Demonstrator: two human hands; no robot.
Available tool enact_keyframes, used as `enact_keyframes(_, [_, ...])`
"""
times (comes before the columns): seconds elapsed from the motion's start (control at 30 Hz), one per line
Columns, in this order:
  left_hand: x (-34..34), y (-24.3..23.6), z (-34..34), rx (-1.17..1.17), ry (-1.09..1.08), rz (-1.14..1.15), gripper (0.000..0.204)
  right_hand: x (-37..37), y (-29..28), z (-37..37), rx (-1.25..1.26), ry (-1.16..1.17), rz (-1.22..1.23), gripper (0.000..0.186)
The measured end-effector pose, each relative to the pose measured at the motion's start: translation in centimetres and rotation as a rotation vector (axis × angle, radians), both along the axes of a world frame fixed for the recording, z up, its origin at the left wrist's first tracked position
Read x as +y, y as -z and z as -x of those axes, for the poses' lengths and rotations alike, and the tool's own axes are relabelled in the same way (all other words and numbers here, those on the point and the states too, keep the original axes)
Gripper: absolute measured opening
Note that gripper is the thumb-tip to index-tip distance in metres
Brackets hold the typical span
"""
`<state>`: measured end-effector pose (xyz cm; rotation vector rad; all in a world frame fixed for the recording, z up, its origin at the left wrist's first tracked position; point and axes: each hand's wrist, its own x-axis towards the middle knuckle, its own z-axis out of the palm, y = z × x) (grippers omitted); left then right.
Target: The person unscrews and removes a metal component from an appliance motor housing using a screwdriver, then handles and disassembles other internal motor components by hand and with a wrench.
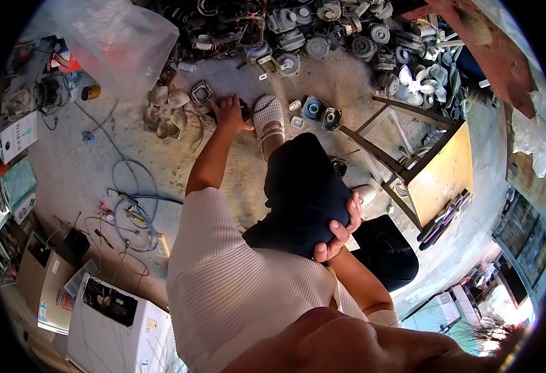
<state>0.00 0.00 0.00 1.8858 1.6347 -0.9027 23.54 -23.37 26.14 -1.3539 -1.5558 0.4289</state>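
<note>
On the floor ahead, my left hand (226, 113) reaches down over a dark, round motor part (245, 109). Its fingers and thumb go around the part, which is mostly hidden beneath them. Left of that hand lie a square metal motor frame (202, 92) and a dusty fan blade (167, 112). My right hand (341, 230) rests on my bent knee with fingers apart, holding no object. Just right of my shoe (269, 121) are two opened motor housings (312, 108) and small pale pieces (295, 105).
Motors and metal parts (316, 46) are heaped at the far side. An overturned wooden stool (403, 165) lies to the right, with pliers (445, 219) near it. A plastic bag (117, 43) is at far left. Blue hose (137, 198) and cables coil above a white appliance case (114, 329).
</note>
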Motion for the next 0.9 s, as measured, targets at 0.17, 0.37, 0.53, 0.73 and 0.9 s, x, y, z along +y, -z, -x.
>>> enact_keyframes(0.17, [-1.8,2.5,0.7,-0.056,-0.033,-0.222,0.11,0.2,-0.1,0.0,0.004,-0.005,0.003,0.051])
enact_keyframes(0.37, [-1.3,-2.7,2.0,-0.889,-1.093,-0.261,0.084,0.1,0.2,0.0,-0.013,0.014,0.0,0.05])
enact_keyframes(0.53, [7.6,-8.6,5.6,-1.043,-1.247,-0.599,0.085,-0.2,0.1,0.0,0.01,0.005,0.02,0.046])
enact_keyframes(0.73, [20.0,-6.4,6.8,-1.014,-0.723,-1.11,0.088,0.0,0.0,0.1,0.045,0.003,0.027,0.045])
enact_keyframes(0.9, [22.6,-7.7,-1.5,-0.482,-0.087,-0.914,0.117,0.2,0.0,0.5,0.03,0.007,0.039,0.043])
